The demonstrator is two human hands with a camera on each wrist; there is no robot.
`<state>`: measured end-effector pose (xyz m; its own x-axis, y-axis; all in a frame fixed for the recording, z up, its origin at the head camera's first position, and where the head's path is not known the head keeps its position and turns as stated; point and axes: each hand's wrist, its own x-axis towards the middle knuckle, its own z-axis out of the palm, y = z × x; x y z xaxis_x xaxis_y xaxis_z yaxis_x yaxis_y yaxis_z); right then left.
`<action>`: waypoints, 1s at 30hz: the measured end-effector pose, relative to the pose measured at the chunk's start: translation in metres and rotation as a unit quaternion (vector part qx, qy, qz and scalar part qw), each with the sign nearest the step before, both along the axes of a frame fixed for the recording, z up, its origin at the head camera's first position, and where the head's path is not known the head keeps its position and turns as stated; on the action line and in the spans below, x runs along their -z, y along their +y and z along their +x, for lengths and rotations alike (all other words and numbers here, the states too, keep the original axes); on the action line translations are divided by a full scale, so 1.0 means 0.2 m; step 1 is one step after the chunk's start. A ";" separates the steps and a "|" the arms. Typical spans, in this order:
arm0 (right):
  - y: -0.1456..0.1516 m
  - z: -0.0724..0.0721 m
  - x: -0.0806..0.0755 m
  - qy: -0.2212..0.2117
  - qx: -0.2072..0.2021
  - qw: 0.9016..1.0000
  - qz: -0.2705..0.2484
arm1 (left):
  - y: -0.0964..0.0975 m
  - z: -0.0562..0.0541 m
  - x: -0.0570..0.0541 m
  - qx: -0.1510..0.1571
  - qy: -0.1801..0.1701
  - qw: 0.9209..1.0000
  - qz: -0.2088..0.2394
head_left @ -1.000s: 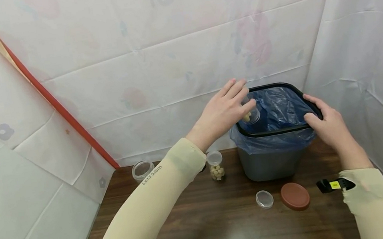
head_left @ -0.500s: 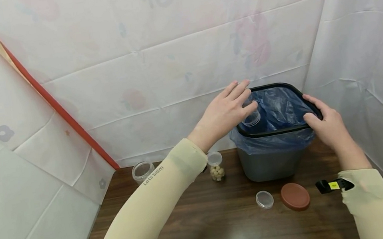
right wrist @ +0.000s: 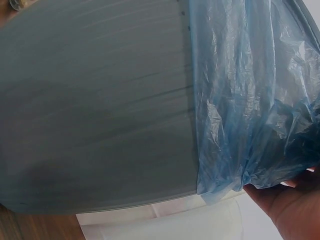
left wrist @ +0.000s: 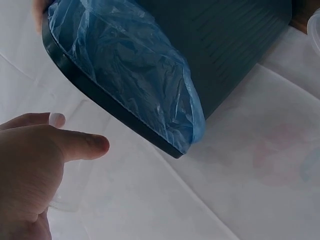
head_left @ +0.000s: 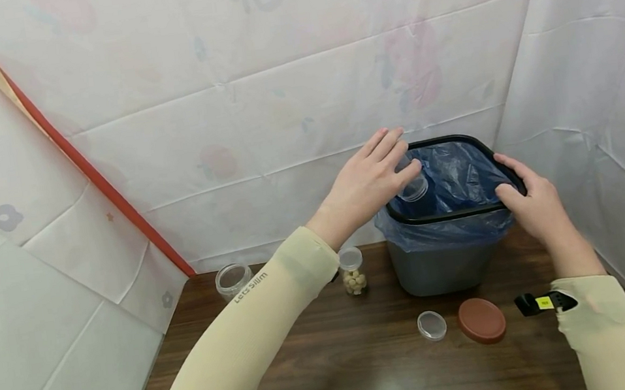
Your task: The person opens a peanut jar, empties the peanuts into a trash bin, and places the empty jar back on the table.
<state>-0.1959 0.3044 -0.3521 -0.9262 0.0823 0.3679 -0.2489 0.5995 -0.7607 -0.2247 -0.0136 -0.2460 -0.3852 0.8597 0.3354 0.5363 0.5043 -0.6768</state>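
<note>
My left hand (head_left: 366,178) holds a clear plastic jar (head_left: 416,189), tipped mouth-down over the left side of the bin; no pieces show inside it. In the left wrist view, the thumb (left wrist: 82,144) and the faint see-through jar appear beside the bin's black rim (left wrist: 100,100). The grey trash bin (head_left: 440,267) is lined with a blue plastic bag (head_left: 457,169) folded over its edge. On the bin's right side, my right hand (head_left: 535,202) grips the rim, thumb inside and fingers outside. The right wrist view shows its fingers under the bag's fold (right wrist: 225,125).
A small lidded jar (head_left: 354,280) of pale round pieces stands left of the bin. Further left, an open clear jar (head_left: 232,278) is partly behind my left sleeve. A clear lid (head_left: 432,325) and a reddish-brown lid (head_left: 481,320) lie in front of the bin on the wooden table (head_left: 335,363).
Pale pieces seen in the tipped jar one second ago have left it. My left hand shifts only slightly over the bin; the right hand stays on the rim.
</note>
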 end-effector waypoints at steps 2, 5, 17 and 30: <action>0.00 0.00 0.00 0.000 0.000 1.000 -0.002 | 0.00 0.00 0.01 -0.001 -0.002 1.000 -0.007; 0.00 0.00 0.00 0.001 -0.001 1.000 -0.003 | -0.01 0.00 0.02 -0.001 -0.009 1.000 -0.018; -0.01 0.00 0.00 0.001 0.000 1.000 -0.009 | 0.00 0.01 0.02 0.004 -0.015 1.000 -0.005; 0.00 0.01 0.00 -0.004 -0.005 1.000 -0.018 | -0.01 0.01 0.02 -0.004 -0.010 0.999 0.040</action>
<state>-0.1938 0.3038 -0.3527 -0.9297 0.0857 0.3581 -0.2494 0.5690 -0.7836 -0.2229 -0.0161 -0.2490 -0.3991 0.8276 0.3947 0.5445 0.5603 -0.6241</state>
